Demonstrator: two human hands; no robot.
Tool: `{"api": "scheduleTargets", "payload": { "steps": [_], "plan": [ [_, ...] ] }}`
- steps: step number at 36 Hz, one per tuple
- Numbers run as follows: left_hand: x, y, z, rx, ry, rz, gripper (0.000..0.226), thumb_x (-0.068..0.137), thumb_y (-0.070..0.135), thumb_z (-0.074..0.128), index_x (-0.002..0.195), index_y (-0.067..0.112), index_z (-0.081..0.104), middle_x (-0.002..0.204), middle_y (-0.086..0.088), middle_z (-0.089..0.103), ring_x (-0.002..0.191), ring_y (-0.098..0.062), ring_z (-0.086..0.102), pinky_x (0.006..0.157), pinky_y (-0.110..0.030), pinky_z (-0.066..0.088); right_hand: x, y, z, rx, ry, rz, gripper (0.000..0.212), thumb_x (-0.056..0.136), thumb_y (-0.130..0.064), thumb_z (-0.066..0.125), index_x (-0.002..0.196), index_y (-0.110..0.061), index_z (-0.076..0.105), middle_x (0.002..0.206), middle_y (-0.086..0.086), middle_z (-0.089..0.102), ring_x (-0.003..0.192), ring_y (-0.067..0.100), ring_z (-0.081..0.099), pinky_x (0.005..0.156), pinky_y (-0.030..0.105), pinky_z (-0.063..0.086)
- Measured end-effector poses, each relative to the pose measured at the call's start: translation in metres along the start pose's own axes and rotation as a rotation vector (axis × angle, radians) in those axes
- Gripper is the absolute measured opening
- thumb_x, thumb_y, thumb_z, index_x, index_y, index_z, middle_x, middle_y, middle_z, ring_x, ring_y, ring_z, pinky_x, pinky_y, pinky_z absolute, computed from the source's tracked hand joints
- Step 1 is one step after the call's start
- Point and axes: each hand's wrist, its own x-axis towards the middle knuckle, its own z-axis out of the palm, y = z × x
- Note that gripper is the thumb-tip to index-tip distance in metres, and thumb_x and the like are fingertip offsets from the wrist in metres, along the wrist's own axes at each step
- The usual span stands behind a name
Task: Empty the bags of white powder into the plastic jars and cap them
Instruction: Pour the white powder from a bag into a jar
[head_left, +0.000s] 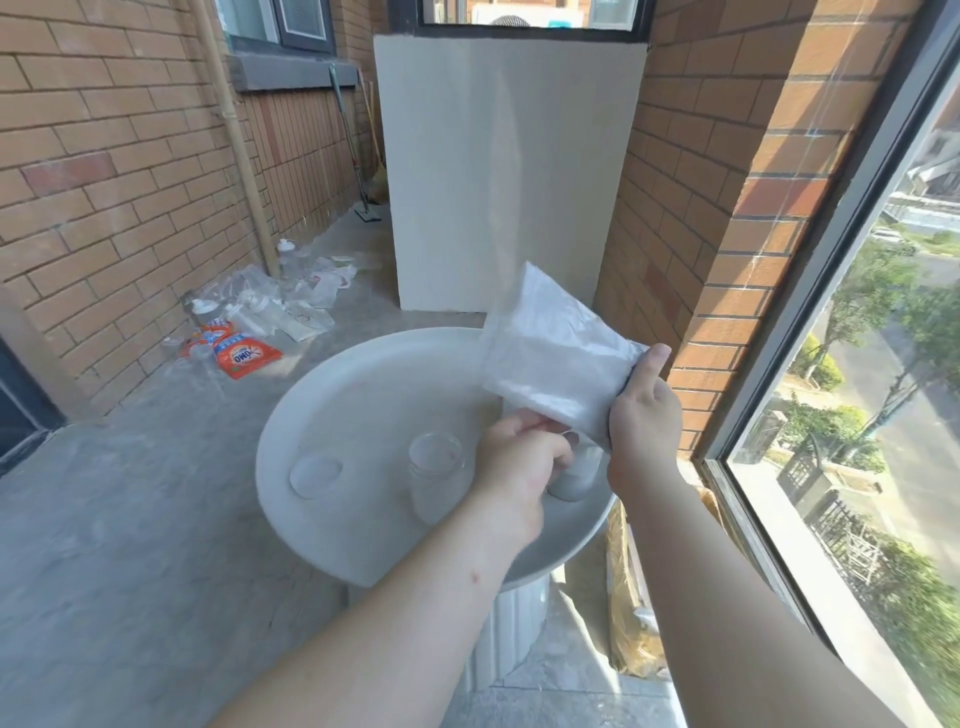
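bag of white powder (558, 358) tilted over jar (577, 475) | step: pouring | right hand (644, 415) gripping upper end, left hand (519, 460) pinching lower corner | next: hold spout on jar mouth

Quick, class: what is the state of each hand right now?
Left hand: closed, holding the jar near its top.
Right hand: closed, holding the tilted bag of white powder.

Clear jar (435, 460) and lid (315, 475) crowd table (374, 384) front; rear open; brick wall (701, 260) close right.
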Motion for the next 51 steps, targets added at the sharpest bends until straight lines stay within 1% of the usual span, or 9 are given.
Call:
{"api": "scheduleTargets", "payload": {
  "steps": [4, 9, 14, 18, 24, 30, 33, 45, 51],
  "plan": [
    [0.000, -0.006, 0.001, -0.195, 0.054, -0.077, 0.044, 0.073, -0.023, 0.043, 0.094, 0.006, 0.069, 0.087, -0.006, 0.068, 0.082, -0.019, 0.066, 0.078, -0.027, 0.054, 0.002, 0.004, -0.001, -0.096, 0.006, -0.113, 0.061, 0.103, -0.063, 0.025, 0.067, -0.019, 0.048, 0.053, -0.013, 0.043, 0.052, 0.010, 0.043, 0.050, 0.023, 0.032],
    [0.002, -0.006, 0.000, -0.319, 0.162, -0.083, 0.041, 0.071, -0.025, 0.042, 0.090, 0.002, 0.067, 0.085, -0.011, 0.065, 0.080, -0.023, 0.065, 0.082, -0.030, 0.059, 0.006, 0.012, 0.001, -0.178, -0.018, -0.200, 0.070, 0.099, -0.068, 0.026, 0.080, -0.007, 0.053, 0.067, 0.001, 0.049, 0.060, 0.016, 0.046, 0.057, 0.031, 0.032],
    [0.002, -0.007, -0.002, -0.388, 0.204, -0.096, 0.039, 0.072, -0.027, 0.040, 0.085, -0.001, 0.066, 0.081, -0.014, 0.066, 0.069, -0.023, 0.066, 0.083, -0.034, 0.059, 0.000, 0.012, 0.003, -0.224, -0.037, -0.245, 0.055, 0.102, -0.061, 0.031, 0.078, -0.014, 0.047, 0.069, -0.005, 0.048, 0.064, 0.014, 0.046, 0.058, 0.031, 0.032],
    [0.006, -0.009, -0.007, -0.428, 0.214, -0.105, 0.037, 0.073, -0.026, 0.042, 0.086, -0.002, 0.066, 0.085, -0.016, 0.066, 0.081, -0.029, 0.064, 0.080, -0.034, 0.060, -0.005, 0.012, 0.006, -0.218, -0.058, -0.261, 0.046, 0.102, -0.056, 0.036, 0.084, -0.017, 0.051, 0.075, -0.006, 0.053, 0.071, 0.011, 0.052, 0.061, 0.027, 0.036],
    [0.008, -0.009, -0.013, -0.476, 0.208, -0.151, 0.039, 0.076, -0.024, 0.041, 0.099, -0.004, 0.065, 0.094, -0.018, 0.067, 0.089, -0.029, 0.065, 0.080, -0.031, 0.060, -0.010, 0.014, 0.013, -0.214, -0.078, -0.284, 0.040, 0.103, -0.053, 0.039, 0.089, -0.018, 0.054, 0.078, -0.008, 0.057, 0.072, 0.003, 0.053, 0.060, 0.022, 0.037],
    [0.013, -0.011, -0.019, -0.528, 0.189, -0.159, 0.047, 0.076, -0.024, 0.039, 0.111, -0.006, 0.065, 0.091, -0.017, 0.067, 0.089, -0.030, 0.065, 0.068, -0.031, 0.062, -0.012, 0.016, 0.019, -0.207, -0.084, -0.307, 0.037, 0.102, -0.052, 0.041, 0.096, -0.018, 0.057, 0.080, -0.011, 0.059, 0.072, -0.008, 0.055, 0.058, 0.012, 0.036],
    [0.014, -0.013, -0.021, -0.540, 0.174, -0.158, 0.051, 0.074, -0.025, 0.039, 0.118, -0.011, 0.062, 0.093, -0.018, 0.069, 0.089, -0.031, 0.067, 0.067, -0.032, 0.062, -0.013, 0.015, 0.020, -0.206, -0.086, -0.318, 0.038, 0.102, -0.051, 0.042, 0.095, -0.016, 0.057, 0.077, -0.010, 0.057, 0.069, -0.007, 0.053, 0.056, 0.014, 0.035],
    [0.019, -0.017, -0.022, -0.555, 0.118, -0.158, 0.052, 0.072, -0.027, 0.037, 0.113, -0.010, 0.064, 0.096, -0.022, 0.069, 0.088, -0.033, 0.068, 0.074, -0.035, 0.061, -0.018, 0.010, 0.020, -0.224, -0.086, -0.377, 0.035, 0.103, -0.050, 0.039, 0.097, -0.021, 0.057, 0.079, -0.011, 0.060, 0.076, -0.010, 0.054, 0.060, 0.010, 0.035],
    [0.017, -0.016, -0.020, -0.554, 0.100, -0.163, 0.049, 0.074, -0.027, 0.036, 0.109, -0.010, 0.065, 0.095, -0.022, 0.069, 0.083, -0.031, 0.069, 0.070, -0.034, 0.061, -0.017, 0.012, 0.020, -0.230, -0.078, -0.390, 0.036, 0.102, -0.051, 0.038, 0.099, -0.021, 0.058, 0.081, -0.013, 0.060, 0.077, -0.005, 0.055, 0.064, 0.017, 0.037]
  ]
}}
